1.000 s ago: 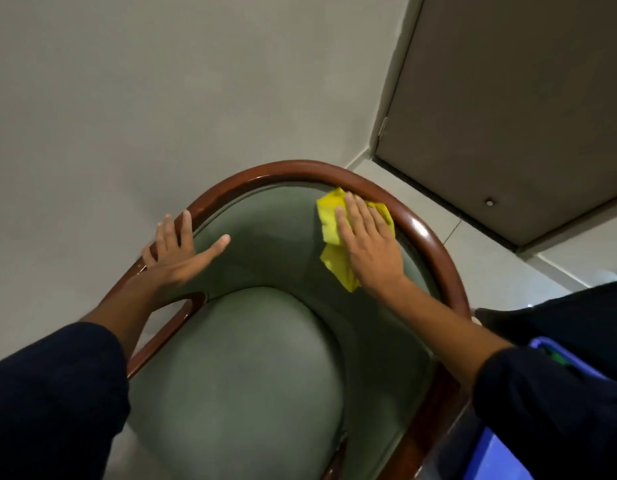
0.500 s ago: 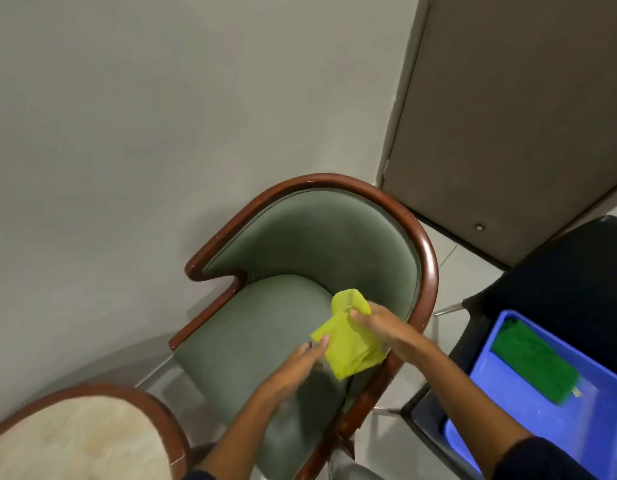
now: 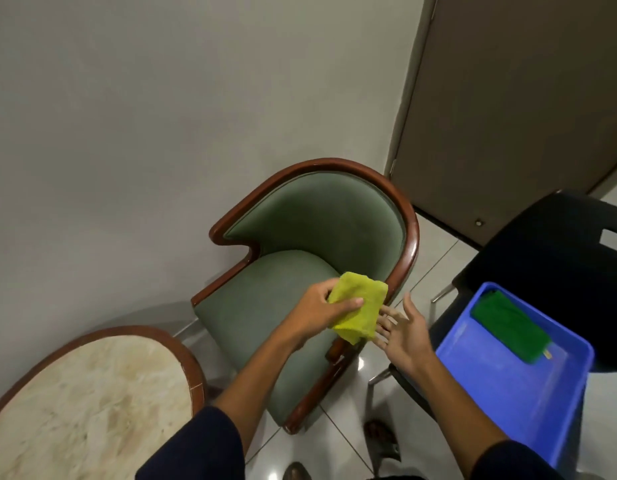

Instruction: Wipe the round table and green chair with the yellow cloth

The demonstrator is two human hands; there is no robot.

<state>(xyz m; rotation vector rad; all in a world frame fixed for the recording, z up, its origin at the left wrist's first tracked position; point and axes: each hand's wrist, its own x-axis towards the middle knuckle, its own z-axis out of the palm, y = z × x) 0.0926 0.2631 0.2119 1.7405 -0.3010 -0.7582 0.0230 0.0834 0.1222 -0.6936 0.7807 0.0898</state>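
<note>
The green chair with a dark wooden frame stands against the wall, its seat facing me. My left hand grips the folded yellow cloth above the chair's right armrest. Just right of the cloth, my right hand is open with fingers spread, its fingertips close to the cloth's lower edge. The round table, marble-topped with a wooden rim, sits at the lower left.
A blue plastic tub holding a green cloth rests on a black chair at the right. A grey door stands behind it. Tiled floor and my feet show below.
I have stepped back from the chair, so the table and tub came into view. The cloth passed from my right hand to my left, and the right hand opened.
</note>
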